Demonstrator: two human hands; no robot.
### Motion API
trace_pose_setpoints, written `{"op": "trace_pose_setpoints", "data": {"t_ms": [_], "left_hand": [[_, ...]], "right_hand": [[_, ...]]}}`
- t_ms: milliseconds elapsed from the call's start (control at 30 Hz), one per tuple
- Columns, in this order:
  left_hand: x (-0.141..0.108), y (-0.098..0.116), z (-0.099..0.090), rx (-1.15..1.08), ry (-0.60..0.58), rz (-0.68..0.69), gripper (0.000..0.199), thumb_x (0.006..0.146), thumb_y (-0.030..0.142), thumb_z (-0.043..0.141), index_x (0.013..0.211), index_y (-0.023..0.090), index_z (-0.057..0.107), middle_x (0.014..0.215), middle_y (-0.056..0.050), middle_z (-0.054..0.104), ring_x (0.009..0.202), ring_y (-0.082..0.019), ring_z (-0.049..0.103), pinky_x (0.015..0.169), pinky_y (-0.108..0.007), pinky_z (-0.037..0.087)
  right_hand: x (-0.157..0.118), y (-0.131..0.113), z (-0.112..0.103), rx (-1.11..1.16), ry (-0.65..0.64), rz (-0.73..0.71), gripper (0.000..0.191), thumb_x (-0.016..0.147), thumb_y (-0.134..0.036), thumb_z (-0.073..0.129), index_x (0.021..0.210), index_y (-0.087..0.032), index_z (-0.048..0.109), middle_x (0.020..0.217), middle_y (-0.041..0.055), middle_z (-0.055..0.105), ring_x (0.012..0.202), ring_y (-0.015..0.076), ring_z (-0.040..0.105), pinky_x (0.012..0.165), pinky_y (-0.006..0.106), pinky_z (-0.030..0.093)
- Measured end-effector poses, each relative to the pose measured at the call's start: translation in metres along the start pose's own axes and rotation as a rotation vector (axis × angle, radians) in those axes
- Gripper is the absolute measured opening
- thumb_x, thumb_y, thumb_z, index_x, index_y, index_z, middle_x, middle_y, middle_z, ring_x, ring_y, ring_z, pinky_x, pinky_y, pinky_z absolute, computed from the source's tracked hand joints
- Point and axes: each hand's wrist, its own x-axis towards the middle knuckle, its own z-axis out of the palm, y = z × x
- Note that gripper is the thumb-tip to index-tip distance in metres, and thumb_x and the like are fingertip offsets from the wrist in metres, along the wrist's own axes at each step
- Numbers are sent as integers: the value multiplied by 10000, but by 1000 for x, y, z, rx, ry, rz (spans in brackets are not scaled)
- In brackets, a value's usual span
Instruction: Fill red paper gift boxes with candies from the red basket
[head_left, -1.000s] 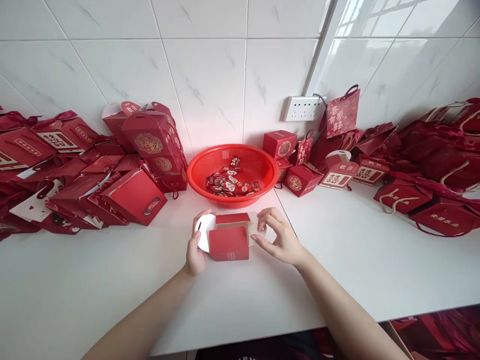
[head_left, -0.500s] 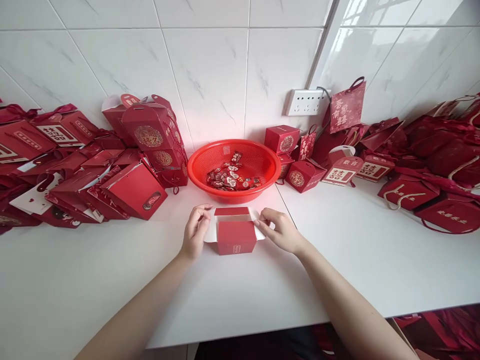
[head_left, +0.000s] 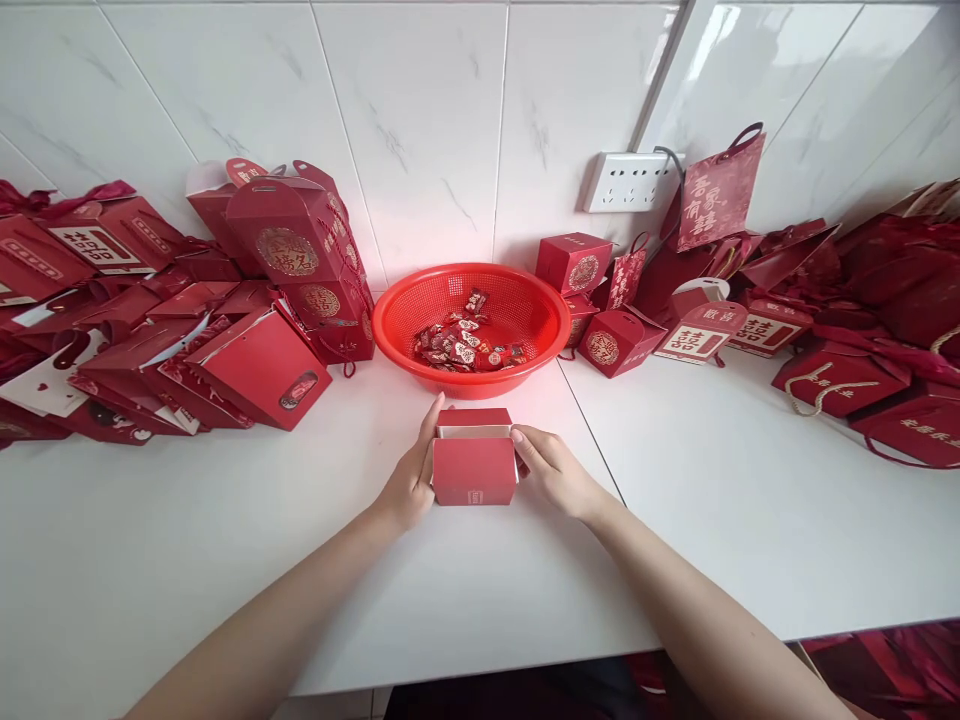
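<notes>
A small red paper gift box point(head_left: 474, 472) stands on the white table, its two long top flaps leaning together with a narrow white gap between them. My left hand point(head_left: 410, 482) grips its left side, thumb pointing up along the edge. At the right side, the bent fingers of my right hand point(head_left: 553, 468) press on the box near its upper corner. The white-lined side flaps are now mostly hidden. Just behind the box is a red plastic basket point(head_left: 386, 345) with several wrapped candies point(head_left: 461, 345) in it.
Stacked red gift boxes point(head_left: 289, 250) and a heap of red bags and boxes point(head_left: 150, 375) crowd the left. More boxes point(head_left: 619, 343) and bags point(head_left: 720, 195) line the right, below a white power strip point(head_left: 628, 183). A tiled wall point(head_left: 420, 130) closes off the back.
The white side flaps that both hands held spread outward are folded in. Both hands have moved inward against the box's sides, and its top flaps have come closer together.
</notes>
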Motion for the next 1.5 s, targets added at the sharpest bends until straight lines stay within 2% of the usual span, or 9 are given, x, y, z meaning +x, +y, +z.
{"op": "trace_pose_setpoints", "data": {"t_ms": [100, 267, 367, 533, 833, 967, 1067, 1233, 1500], "left_hand": [[-1, 1, 1, -30, -12, 21, 655, 1049, 554, 262, 1618, 293, 67, 1199, -87, 691, 1043, -261, 671, 985, -462, 494], [1, 12, -5, 210, 174, 295, 483, 1049, 426, 345, 1489, 231, 376, 1481, -151, 475, 1379, -300, 465, 1112, -490, 413], [-1, 20, -8, 481, 358, 663, 256, 955, 256, 513, 1202, 210, 563, 1223, -125, 580, 1239, -284, 546, 1016, -466, 486], [-6, 27, -10, 759, 250, 980, 195, 827, 139, 497, 937, 212, 641, 919, -72, 669, 953, -262, 644, 848, -444, 538], [-1, 19, -15, 641, 138, 655, 493, 895, 200, 446, 1364, 260, 588, 1156, -78, 708, 1316, -323, 532, 1186, -576, 308], [1, 19, -15, 427, 6, 640, 590, 921, 217, 438, 1510, 243, 419, 1317, -122, 612, 1253, -310, 571, 1072, -504, 460], [0, 20, -15, 417, -31, 633, 591, 938, 246, 453, 1526, 250, 391, 1353, -134, 580, 1253, -312, 562, 1047, -484, 481], [-1, 25, -14, 494, -34, 639, 590, 962, 273, 449, 1545, 239, 364, 1562, -135, 404, 1440, -344, 400, 1172, -522, 384], [2, 29, -18, 372, -126, 524, 639, 965, 315, 480, 1570, 228, 294, 1612, -133, 335, 1498, -350, 311, 1231, -541, 299]], "right_hand": [[-1, -1, 2, -10, 7, 15, 479, 1058, -540, 295, 751, -209, 454, 726, -17, 475, 658, 137, 417, 638, 278, 361], [-3, -4, -2, -98, 54, 95, 486, 997, -487, 456, 624, -211, 309, 603, -52, 314, 584, 108, 253, 518, 257, 225], [-5, -6, -8, -166, 64, 95, 448, 972, -384, 475, 605, -207, 289, 573, -55, 305, 567, 101, 242, 506, 252, 216], [-7, -9, -14, -297, 22, 26, 311, 921, -241, 454, 631, -209, 346, 583, -45, 415, 566, 109, 315, 533, 248, 284], [-11, -14, -12, -323, 14, -35, 299, 903, -162, 439, 661, -230, 278, 606, -35, 420, 558, 130, 315, 521, 267, 280], [-13, -17, -13, -308, 130, -196, 273, 958, -281, 550, 727, -235, 413, 705, -7, 502, 609, 149, 417, 570, 284, 373], [-14, -22, -17, -275, 88, -377, 134, 937, -346, 653, 976, -232, 593, 1025, 88, 623, 959, 234, 597, 842, 358, 502], [-14, -25, -25, -309, -70, -459, 747, 818, -558, 766, 1439, -264, 473, 1567, 141, 394, 1431, 340, 382, 1169, 523, 343], [-13, -15, -26, -476, -225, -387, 1257, 689, -706, 784, 1636, -279, 78, 1693, 148, 128, 1552, 379, 124, 1231, 653, 56]]}}
